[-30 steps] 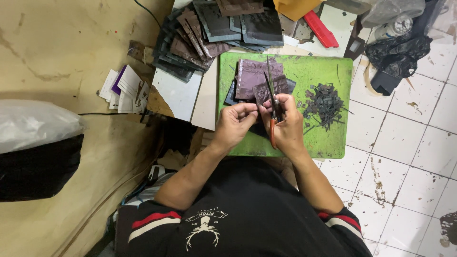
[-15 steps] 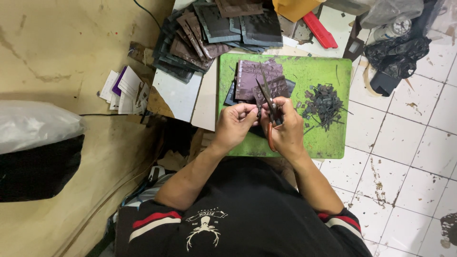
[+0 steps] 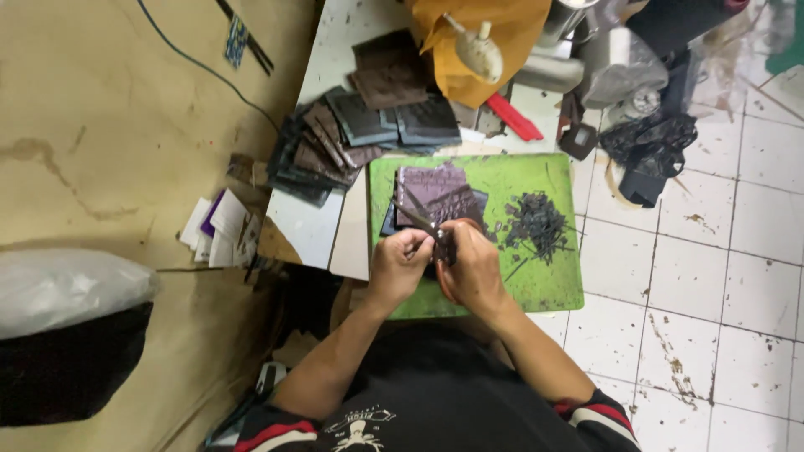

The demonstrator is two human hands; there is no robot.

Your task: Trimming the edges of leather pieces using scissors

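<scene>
Both your hands meet over the green cutting mat [image 3: 536,276] in the head view. Your right hand [image 3: 473,268] is closed around dark scissors [image 3: 423,224], blades pointing to ten o'clock. Your left hand [image 3: 398,264] pinches what looks like a small dark piece, too small to be sure. At twelve o'clock lie purple leather pieces [image 3: 431,192]; at two o'clock, dark scraps [image 3: 536,222].

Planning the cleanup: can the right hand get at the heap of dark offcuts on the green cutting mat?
Probably yes. The heap of dark offcuts lies just beyond the right hand on the green cutting mat, with bare mat between. But that hand holds scissors.
</scene>
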